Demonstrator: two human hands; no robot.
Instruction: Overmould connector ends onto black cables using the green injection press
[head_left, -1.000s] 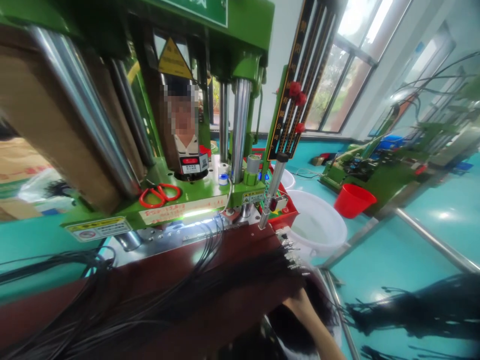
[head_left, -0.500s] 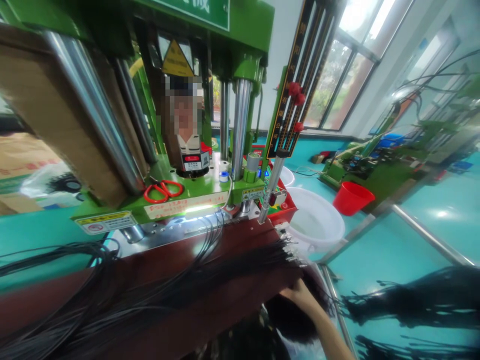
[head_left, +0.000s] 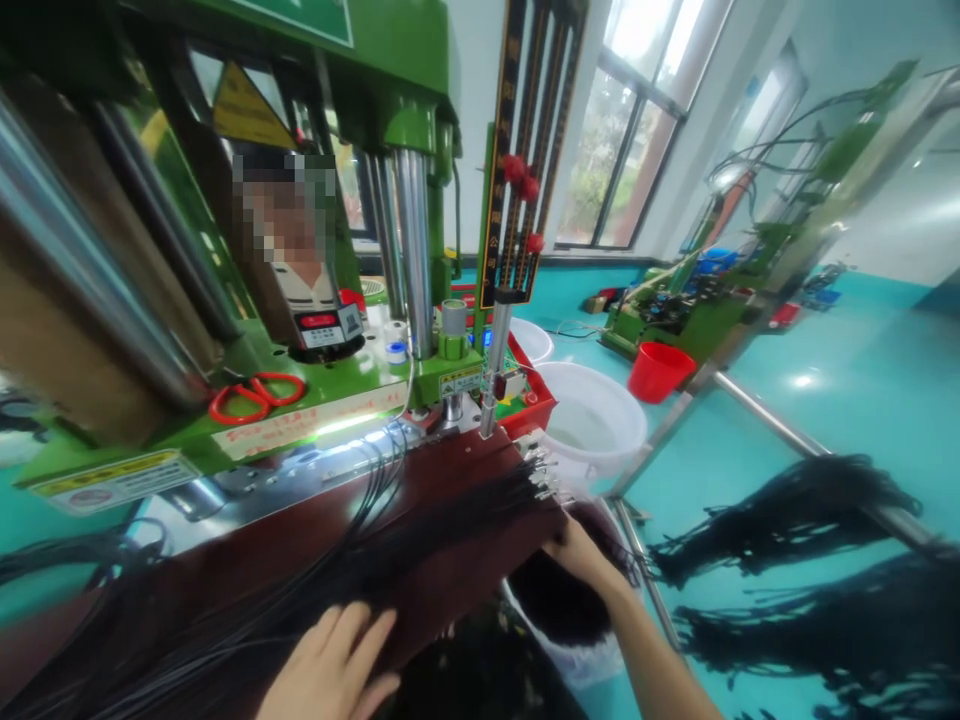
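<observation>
A long bundle of black cables (head_left: 442, 525) lies along the dark red table (head_left: 442, 465), its silvery ends fanned near the right corner. My left hand (head_left: 330, 660) is low in the view, fingers apart and reaching over the front of the bundle, with nothing held. My right hand (head_left: 581, 555) is at the table's right corner, just below the cable ends. Its fingertips are partly hidden at the edge, so what they grip, if anything, cannot be made out. Under that hand stands a bag-lined bucket (head_left: 592, 660) with a dark mass inside.
A green press (head_left: 390, 395) with red-handled scissors (head_left: 259, 397) on its ledge stands behind the table. At right are a white tub (head_left: 630, 405), a red bucket (head_left: 660, 372) and a metal rail (head_left: 780, 425) with black cable bundles (head_left: 795, 520) over it.
My left hand has come into view from below, over the cables. My right hand stays by the table corner. The view has swung to the right.
</observation>
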